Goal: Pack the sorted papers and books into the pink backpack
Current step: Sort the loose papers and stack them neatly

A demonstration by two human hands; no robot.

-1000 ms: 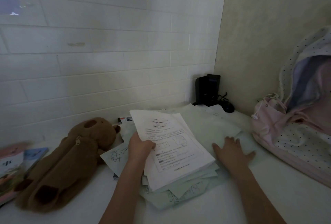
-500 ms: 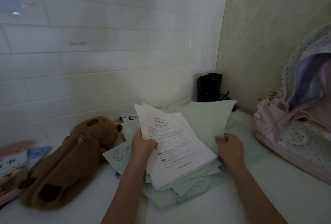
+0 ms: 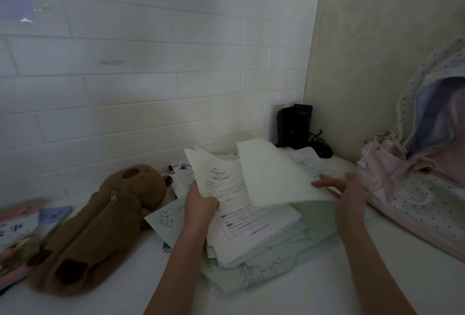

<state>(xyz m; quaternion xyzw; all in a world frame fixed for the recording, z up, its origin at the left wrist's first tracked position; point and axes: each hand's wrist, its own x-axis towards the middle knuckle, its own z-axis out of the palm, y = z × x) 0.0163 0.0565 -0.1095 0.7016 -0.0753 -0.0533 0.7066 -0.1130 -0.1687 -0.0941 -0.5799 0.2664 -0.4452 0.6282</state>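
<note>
A messy pile of printed papers (image 3: 256, 236) lies on the white desk in front of me. My left hand (image 3: 201, 204) grips the left edge of the top stack of printed sheets (image 3: 226, 189), tilting it up. My right hand (image 3: 342, 191) holds the right edge of a large pale sheet (image 3: 274, 176), lifted and curling over the pile. The pink backpack (image 3: 417, 189), polka-dotted with its flap up, lies open at the right, close beside my right hand. Books (image 3: 17, 234) lie at the far left edge.
A brown plush bear pencil case (image 3: 100, 226) lies left of the papers. A black speaker (image 3: 294, 126) with cables stands in the back corner. White brick wall behind, beige wall on the right. A small booklet (image 3: 182, 171) peeks out behind the pile.
My right hand went from resting flat on the pale sheet to gripping its edge and lifting it up and over the pile. My left hand kept its hold on the printed stack.
</note>
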